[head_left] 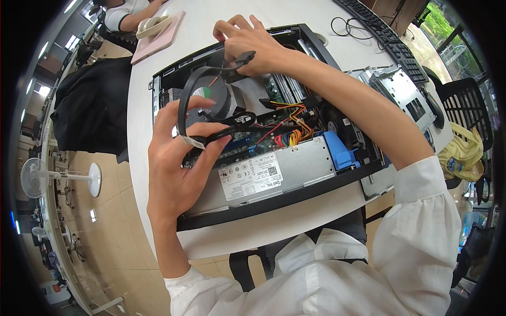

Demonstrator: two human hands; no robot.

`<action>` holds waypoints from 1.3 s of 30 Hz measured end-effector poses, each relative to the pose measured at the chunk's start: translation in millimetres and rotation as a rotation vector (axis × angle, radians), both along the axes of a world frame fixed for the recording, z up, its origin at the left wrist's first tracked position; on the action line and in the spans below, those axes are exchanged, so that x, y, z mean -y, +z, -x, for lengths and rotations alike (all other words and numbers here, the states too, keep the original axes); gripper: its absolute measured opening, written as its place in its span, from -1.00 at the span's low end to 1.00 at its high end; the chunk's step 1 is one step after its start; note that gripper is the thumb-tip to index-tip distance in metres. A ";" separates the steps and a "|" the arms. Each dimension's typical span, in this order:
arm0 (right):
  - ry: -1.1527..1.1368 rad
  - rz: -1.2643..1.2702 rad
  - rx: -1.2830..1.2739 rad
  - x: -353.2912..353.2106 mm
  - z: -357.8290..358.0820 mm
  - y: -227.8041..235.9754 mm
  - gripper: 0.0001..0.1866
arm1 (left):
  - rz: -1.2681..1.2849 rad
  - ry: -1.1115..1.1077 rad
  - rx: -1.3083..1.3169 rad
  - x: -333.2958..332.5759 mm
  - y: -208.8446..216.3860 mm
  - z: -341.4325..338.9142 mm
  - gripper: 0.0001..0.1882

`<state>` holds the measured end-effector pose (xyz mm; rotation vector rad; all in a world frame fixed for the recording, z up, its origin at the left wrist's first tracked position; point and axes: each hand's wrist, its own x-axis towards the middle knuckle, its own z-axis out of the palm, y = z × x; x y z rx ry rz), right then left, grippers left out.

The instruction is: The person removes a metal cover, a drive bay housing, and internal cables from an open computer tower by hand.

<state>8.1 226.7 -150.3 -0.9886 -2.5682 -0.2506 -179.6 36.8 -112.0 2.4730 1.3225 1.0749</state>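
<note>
An opened desktop computer case [284, 197] lies on the white table in front of me. My left hand [182, 152] is above its near left part, thumb and fingers closed on a black cable [182, 113] with a small white tag. The cable arches up, and its black connector [245, 59] hangs just in front of my right hand [250, 47]. That hand reaches across to the case's far edge, its fingers bent and apart with nothing visible in them. Below the cable sit a round fan [213, 100], coloured wires [290, 138] and a silver power supply [253, 176].
A blue plastic latch [340, 150] sits at the case's right. Beyond it are a metal drive-like part [403, 97], a black keyboard [390, 39] and a mouse [436, 110]. Far left, headphones [154, 26] rest on a pink pad [158, 46], near another person's arm [138, 20].
</note>
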 end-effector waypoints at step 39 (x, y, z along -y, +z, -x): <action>0.163 0.501 -0.142 -20.3 -40.7 33.5 -0.76 | 0.002 0.080 0.117 1.3 0.4 2.7 -0.87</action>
